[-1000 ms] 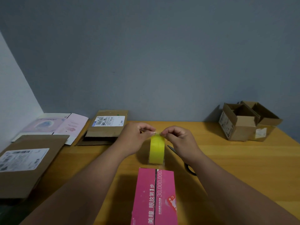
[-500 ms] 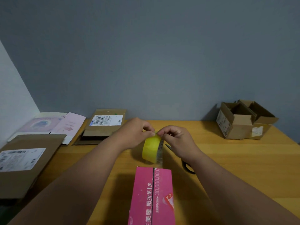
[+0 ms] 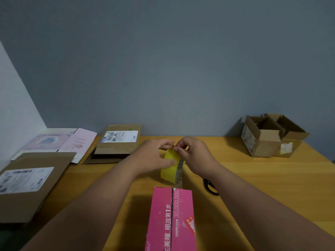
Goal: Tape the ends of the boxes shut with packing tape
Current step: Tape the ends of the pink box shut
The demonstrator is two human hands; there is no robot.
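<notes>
A yellow roll of packing tape point(image 3: 170, 169) is held upright above the wooden table point(image 3: 262, 178), just beyond the far end of a pink box point(image 3: 171, 220) that lies lengthwise in front of me. My left hand point(image 3: 152, 156) grips the roll from the left, thumb across its face. My right hand point(image 3: 194, 153) pinches the tape's loose end at the top of the roll. A short clear strip point(image 3: 179, 173) hangs down the roll's right side toward the box's far end.
Black scissors point(image 3: 210, 185) lie on the table under my right wrist. Two open cardboard boxes point(image 3: 268, 140) stand at the back right. Flattened cardboard boxes point(image 3: 117, 144) with labels and a pink flattened carton point(image 3: 72, 142) lie along the left.
The roll has tilted and turned so its side faces me. My right hand has peeled a short strip of tape free. The view has shifted slightly.
</notes>
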